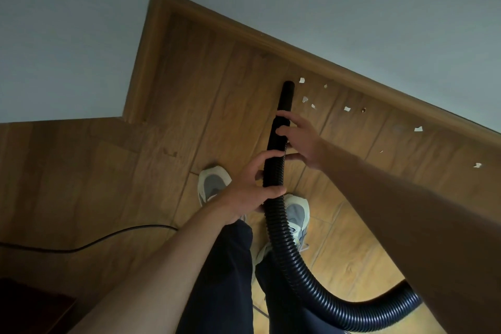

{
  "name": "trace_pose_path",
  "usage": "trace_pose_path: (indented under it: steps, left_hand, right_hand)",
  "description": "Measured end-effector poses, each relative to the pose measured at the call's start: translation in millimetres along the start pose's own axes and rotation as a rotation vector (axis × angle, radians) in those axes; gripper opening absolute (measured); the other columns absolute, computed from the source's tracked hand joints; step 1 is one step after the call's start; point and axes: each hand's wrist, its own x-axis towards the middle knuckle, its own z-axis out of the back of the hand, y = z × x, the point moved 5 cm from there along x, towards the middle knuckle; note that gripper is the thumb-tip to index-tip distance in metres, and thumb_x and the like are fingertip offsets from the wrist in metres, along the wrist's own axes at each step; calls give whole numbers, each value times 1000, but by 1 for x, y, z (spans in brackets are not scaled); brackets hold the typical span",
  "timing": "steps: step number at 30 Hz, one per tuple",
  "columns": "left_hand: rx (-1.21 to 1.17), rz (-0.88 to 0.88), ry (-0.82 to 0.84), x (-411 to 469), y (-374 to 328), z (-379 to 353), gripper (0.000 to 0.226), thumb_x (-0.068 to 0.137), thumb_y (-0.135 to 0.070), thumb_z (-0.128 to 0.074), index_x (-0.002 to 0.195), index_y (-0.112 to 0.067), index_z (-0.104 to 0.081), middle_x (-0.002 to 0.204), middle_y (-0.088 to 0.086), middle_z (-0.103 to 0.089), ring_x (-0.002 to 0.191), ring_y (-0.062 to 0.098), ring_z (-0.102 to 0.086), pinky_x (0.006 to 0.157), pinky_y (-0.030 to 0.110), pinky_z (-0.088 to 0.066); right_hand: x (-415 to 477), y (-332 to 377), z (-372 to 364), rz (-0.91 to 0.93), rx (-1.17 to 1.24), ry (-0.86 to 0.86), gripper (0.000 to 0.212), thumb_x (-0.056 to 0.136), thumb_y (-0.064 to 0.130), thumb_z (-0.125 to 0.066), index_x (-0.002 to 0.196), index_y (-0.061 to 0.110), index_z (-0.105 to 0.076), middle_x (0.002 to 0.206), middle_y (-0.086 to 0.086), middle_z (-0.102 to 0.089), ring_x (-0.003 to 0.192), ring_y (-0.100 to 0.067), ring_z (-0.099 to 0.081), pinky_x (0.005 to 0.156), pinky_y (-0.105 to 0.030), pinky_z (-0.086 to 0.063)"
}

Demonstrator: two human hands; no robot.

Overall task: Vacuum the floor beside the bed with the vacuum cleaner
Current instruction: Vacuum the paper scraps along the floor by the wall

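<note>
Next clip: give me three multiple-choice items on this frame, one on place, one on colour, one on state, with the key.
1. The paper scraps lie where from the nozzle? A left; B right, near the skirting board; C on the bed.
2. The hose is: A black; B red; C white.
3. The left hand: A hangs free; B holds a cloth; C grips the hose.
Key: B, scraps lie right of the tip; A, its ribs look black; C, fingers curl round it.
</note>
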Motion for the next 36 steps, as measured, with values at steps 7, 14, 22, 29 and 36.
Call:
trace_pose_path:
  steps: [7, 14, 22, 29, 36]
  left_hand:
    - [27, -5, 11, 10, 0, -18, 63, 88, -3, -71, 128, -48, -51, 130, -1, -51, 117, 21, -55, 62, 23, -58]
    - [43, 14, 24, 15, 0, -28, 63, 88, -5, -71, 128, -50, -50, 131, 2, -50, 116, 21, -57, 63, 25, -58]
    - [0, 42, 7, 2, 13, -26, 63, 88, -3, -70, 128, -47, -51, 127, 3, -53, 106, 20, -61, 61, 23, -56]
    - [-1, 65, -25, -9, 26, -23, 63, 88, -2, -71, 125, -48, -52, 124, 5, -57, 106, 26, -64, 64, 32, -59]
    - [10, 93, 20, -1, 34, -42, 61, 89, -1, -69, 126, -47, -53, 122, 7, -57, 100, 25, -64, 62, 31, -57]
  right_hand:
    - [0, -7, 22, 17, 27, -18, 48, 96, 8, -50, 134, 38, -52, 123, -5, -59, 97, -19, -62, 62, -31, -54]
    - [-2, -12, 33, 18, 60, -37, 48, 96, 8, -50, 133, 38, -53, 121, -5, -60, 93, -17, -63, 58, -28, -53]
    - [-7, -23, 22, -12, 56, -1, 49, 96, 9, -50, 136, 38, -50, 115, -3, -62, 90, -15, -63, 55, -25, -53]
    - [-11, -36, 6, -27, 45, 24, 50, 96, 9, -49, 136, 40, -50, 117, -4, -62, 91, -15, -63, 58, -26, -52]
    - [-16, -56, 28, -30, 73, -25, 49, 96, 10, -48, 133, 42, -52, 112, -4, -63, 87, -15, -62, 64, -30, -54]
